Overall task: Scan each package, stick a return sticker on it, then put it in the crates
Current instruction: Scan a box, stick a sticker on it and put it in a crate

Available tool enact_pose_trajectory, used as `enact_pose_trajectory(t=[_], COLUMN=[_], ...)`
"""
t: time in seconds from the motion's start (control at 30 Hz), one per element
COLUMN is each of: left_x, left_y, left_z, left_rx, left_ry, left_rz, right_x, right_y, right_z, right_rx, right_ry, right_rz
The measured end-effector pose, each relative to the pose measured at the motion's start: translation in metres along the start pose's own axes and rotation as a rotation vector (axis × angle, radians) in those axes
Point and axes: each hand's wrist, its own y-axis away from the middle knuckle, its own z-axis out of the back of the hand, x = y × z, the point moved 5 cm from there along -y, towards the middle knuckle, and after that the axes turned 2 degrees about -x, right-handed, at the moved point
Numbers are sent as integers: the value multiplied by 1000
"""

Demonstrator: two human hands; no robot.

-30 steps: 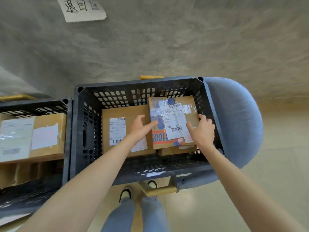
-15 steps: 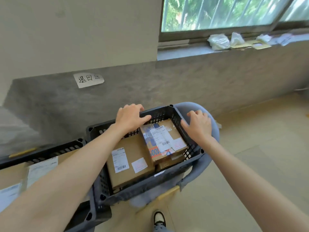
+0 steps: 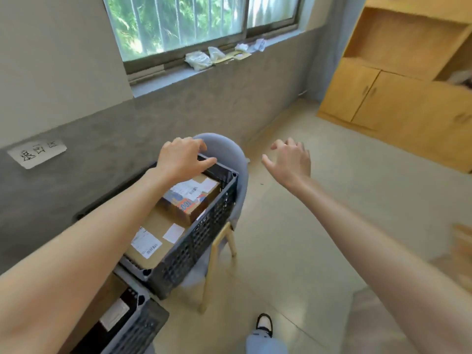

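left hand (image 3: 182, 156): fingers loose and a little bent, holding nothing, over the far edge of the black plastic crate with holes (image 3: 204, 236).
right hand (image 3: 290, 159): fingers spread wide, holding nothing, in the air to the right of the crate.
packages: a small brown cardboard box with blue print (image 3: 190, 199) lies in the far part of the crate, next to a big flat brown box (image 3: 155, 233) nearer.
crate: sits on a grey chair with wooden legs (image 3: 224, 241).

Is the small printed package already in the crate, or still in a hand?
In the crate: the package lies atop a larger box; neither hand holds it.

second crate (image 3: 132, 325): cut off at edge | wall note (image 3: 37, 153): writing blurred
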Motion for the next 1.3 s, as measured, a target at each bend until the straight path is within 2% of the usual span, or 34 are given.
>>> enact_pose_trajectory(t=[0.3, 0.43, 0.7, 0.83, 1.07, 1.3], left_x=[-202, -302, -535, -636, -753, -819], left_y=[12, 43, 182, 267, 385, 430], left_z=[19, 24, 14, 5, -1, -17], left_rx=[1, -1, 83, 132, 154, 168], left_ry=[6, 124, 255, 247, 273, 234], left_rz=[-398, -563, -912, -1066, -1217, -1297], right_x=[-140, -206, -357, -416, -486, -531], right_y=[100, 169, 377, 489, 643, 701], right_z=[120, 170, 277, 322, 371, 381], right_rx=[-165, -224, -321, -353, -345, -353], right_ry=[83, 107, 259, 286, 369, 365], right_rz=[-279, -406, -730, -883, -1089, -1169])
